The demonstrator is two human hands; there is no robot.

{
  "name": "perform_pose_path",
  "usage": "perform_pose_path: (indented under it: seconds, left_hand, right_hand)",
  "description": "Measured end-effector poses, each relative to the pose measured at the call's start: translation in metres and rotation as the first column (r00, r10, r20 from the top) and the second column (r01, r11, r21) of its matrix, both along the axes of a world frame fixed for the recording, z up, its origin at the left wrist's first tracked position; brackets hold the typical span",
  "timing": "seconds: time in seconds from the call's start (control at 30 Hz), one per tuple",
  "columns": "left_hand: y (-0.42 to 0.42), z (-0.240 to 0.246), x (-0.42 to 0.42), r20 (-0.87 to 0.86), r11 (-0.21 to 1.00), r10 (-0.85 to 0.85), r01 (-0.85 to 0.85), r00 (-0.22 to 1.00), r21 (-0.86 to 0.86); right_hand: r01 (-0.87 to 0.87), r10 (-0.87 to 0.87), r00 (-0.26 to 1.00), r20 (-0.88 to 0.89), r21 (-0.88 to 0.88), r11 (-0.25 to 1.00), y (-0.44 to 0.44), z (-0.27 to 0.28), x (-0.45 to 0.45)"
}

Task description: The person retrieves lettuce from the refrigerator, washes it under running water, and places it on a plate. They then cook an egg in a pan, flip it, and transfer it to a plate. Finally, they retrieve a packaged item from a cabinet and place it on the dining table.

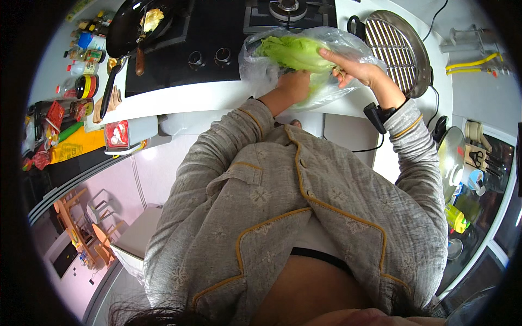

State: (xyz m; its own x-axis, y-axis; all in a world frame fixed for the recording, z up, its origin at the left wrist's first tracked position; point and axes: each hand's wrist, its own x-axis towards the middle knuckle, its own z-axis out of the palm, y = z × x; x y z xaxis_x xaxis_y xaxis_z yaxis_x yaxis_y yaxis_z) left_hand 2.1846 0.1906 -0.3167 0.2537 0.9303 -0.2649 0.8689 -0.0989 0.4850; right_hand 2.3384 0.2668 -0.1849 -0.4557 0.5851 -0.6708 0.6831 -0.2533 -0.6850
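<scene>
A head of green lettuce (291, 53) lies across the mouth of a clear plastic bag (261, 75), its leafy end pointing left. My right hand (350, 67) grips the lettuce near its stem end, thumb on top. Below it, my left hand (295, 85) is at the bag with its fingers curled; they are partly hidden by the lettuce and plastic, so what they pinch is unclear. More pale green shows through the bag under my hands. Both hands are above the counter's front edge (183, 98), before the gas stove (212, 32).
Left on the stove, a black frying pan (122, 30) holds a fried egg (153, 20) and a wooden-handled spatula (140, 61). Its handle overhangs the counter. Several condiment bottles (83, 55) line the left side. An electric pan with a steaming rack (393, 53) stands right, its cord trailing.
</scene>
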Motion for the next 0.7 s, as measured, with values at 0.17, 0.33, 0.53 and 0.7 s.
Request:
perform_pose_path:
  seconds: [0.17, 0.33, 0.53, 0.7]
  left_hand:
    - [-0.001, -0.029, 0.000, 0.087, 0.852, 0.045, -0.083, 0.995, 0.516]
    - [0.002, -0.030, -0.001, -0.017, 0.904, 0.021, -0.012, 1.000, 0.428]
    - [0.005, -0.024, -0.003, 0.048, 0.906, -0.007, -0.014, 0.999, 0.424]
    - [0.007, -0.007, -0.004, 0.147, 0.914, -0.096, 0.029, 0.984, 0.404]
  right_hand:
    - [-0.001, -0.006, 0.999, 0.036, 0.204, 0.979, -0.017, 0.038, 0.007]
    - [0.138, -0.123, 0.989, -0.083, 0.211, 0.968, -0.019, 0.059, 0.013]
    - [0.241, -0.209, 0.963, -0.172, 0.195, 0.951, -0.014, 0.070, 0.024]
    - [0.204, -0.224, 0.974, -0.004, 0.432, 0.879, -0.009, 0.070, 0.029]
